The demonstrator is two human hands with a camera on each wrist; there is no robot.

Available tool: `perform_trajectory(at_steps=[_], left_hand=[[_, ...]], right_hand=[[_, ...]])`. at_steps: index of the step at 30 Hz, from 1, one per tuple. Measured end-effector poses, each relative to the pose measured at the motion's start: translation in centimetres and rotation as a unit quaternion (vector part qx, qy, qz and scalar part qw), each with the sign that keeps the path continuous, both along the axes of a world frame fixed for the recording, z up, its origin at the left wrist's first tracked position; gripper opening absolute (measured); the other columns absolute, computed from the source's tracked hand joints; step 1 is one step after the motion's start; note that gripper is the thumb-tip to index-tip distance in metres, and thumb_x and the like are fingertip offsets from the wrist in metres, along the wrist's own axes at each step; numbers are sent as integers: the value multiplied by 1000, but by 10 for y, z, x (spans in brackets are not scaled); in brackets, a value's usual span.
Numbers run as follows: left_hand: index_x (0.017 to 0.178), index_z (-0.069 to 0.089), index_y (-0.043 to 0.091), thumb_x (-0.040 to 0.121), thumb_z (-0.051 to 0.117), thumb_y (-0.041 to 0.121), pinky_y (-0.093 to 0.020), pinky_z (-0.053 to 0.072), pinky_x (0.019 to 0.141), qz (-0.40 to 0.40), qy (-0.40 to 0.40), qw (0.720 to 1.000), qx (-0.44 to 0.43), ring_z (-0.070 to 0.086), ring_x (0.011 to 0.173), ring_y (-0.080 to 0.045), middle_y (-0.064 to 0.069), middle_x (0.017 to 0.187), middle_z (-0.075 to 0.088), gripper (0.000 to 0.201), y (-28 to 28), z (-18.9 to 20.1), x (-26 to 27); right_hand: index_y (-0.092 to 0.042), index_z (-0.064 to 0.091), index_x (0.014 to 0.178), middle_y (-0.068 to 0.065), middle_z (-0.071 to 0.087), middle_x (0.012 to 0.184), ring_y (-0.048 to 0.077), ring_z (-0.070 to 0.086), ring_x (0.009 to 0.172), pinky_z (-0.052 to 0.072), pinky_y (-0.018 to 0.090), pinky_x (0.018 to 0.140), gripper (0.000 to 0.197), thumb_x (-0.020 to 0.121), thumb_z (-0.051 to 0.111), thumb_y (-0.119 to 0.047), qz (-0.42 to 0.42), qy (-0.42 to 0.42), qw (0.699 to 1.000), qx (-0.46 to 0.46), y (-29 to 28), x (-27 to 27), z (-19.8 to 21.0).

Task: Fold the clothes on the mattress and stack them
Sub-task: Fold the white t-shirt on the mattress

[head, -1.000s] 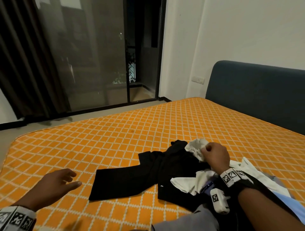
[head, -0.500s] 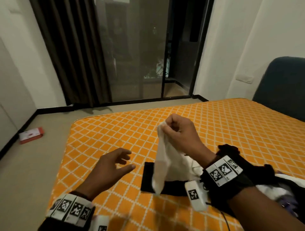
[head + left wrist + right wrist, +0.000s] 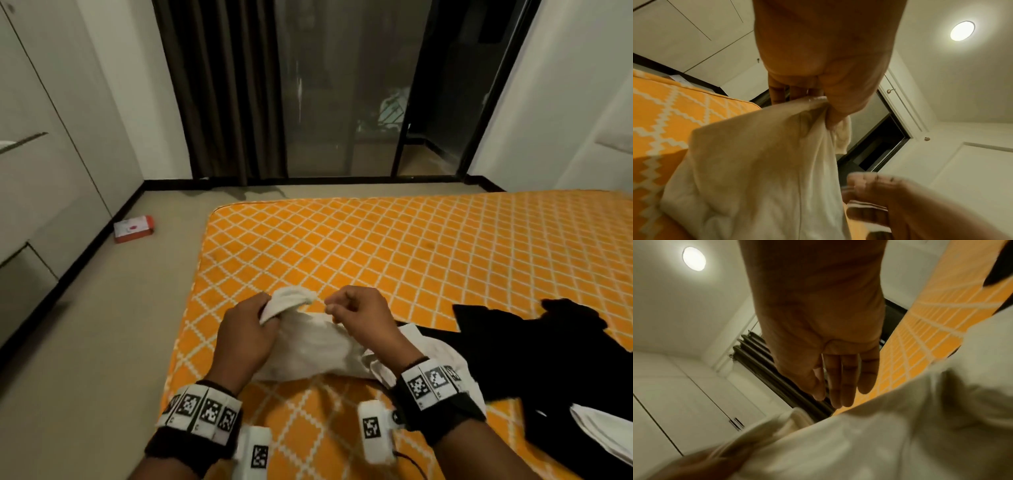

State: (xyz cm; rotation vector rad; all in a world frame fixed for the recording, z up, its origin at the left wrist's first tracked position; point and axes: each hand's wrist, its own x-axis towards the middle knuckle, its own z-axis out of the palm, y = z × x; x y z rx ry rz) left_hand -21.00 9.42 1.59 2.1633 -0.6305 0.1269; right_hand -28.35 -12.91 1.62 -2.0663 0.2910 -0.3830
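From the head view, the left hand point(image 3: 244, 337) is gripping a bunched end of a white garment point(image 3: 318, 346), which is lying on the orange mattress point(image 3: 394, 246) near its front left corner. The right hand point(image 3: 364, 317) is hovering just above the cloth on the side away from that corner, fingers loosely curled and, as far as this view shows, holding nothing. A black garment point(image 3: 534, 346) is sprawling further from the corner, its edge lying under the white one, with more white cloth point(image 3: 603, 431) beyond it.

From the left wrist view, the left hand point(image 3: 824, 68) is pinching the white garment point(image 3: 756, 170) between thumb and fingers, the fabric hanging in a wad. The likely trouble is here: a grip on a crumpled bunch rather than a hem could leave the piece twisted when spread.

From the right wrist view, the right hand point(image 3: 824, 340) is showing nearly straight, relaxed fingers point(image 3: 842, 382) clear of the blurred white garment point(image 3: 879, 443). With only one hand gripping so close to the mattress corner, the cloth could slide off onto the floor, or drag the black garment along.
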Motion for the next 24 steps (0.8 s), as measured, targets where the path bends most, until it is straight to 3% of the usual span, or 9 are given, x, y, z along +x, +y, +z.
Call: perform_trajectory(at_steps=[2,6,9,13,16,20,24], left_hand=[[73,56,27,94,65,14,-31,34,51,21,3,1000,12,54,60,-11,5,64,55,26,4,-7,5],[76,62,24,93,66,10,-27,37,53,48,45,998,14,57,66,-15,4,71,61,22,10,-19,15],[82,70,25,94,65,11,-30,44,57,58,65,996,-25,64,72,-16,4,76,68,18,16,-16,21],[90,75,27,98,61,14,-43,52,66,51,79,992,-90,67,77,-17,5,82,72,20,22,-5,25],[92,76,26,98,60,12,-43,52,71,77,83,987,-116,67,85,-17,6,87,73,23,27,-1,29],[92,75,27,97,61,11,-41,52,73,80,79,988,-106,67,86,-18,4,90,73,22,27,0,28],[92,76,26,98,63,12,-42,53,70,71,60,992,-82,66,81,-18,4,87,73,20,17,-5,25]], right_hand=[[-31,74,85,-11,74,83,7,69,81,53,29,71,14,85,73,-16,-17,84,987,-138,-32,-5,-26],[-29,71,105,0,73,104,28,68,101,56,40,74,28,84,58,-16,-72,227,909,-343,-95,-29,-51],[-23,63,128,6,68,124,30,65,113,57,44,86,34,95,52,-20,-54,323,869,-371,-136,-49,-67],[-26,52,142,4,59,132,26,62,115,57,40,89,51,92,62,-31,-35,385,851,-354,-174,-62,-75],[-24,63,122,1,67,105,19,63,89,52,31,72,36,89,72,-36,-50,398,839,-368,-195,-73,-68],[-20,69,90,1,70,90,13,62,72,44,24,57,19,87,79,-35,-103,405,826,-378,-234,-94,-49],[-10,64,60,5,64,49,22,67,46,43,24,44,39,86,86,-30,-209,382,855,-280,-277,-113,-28]])
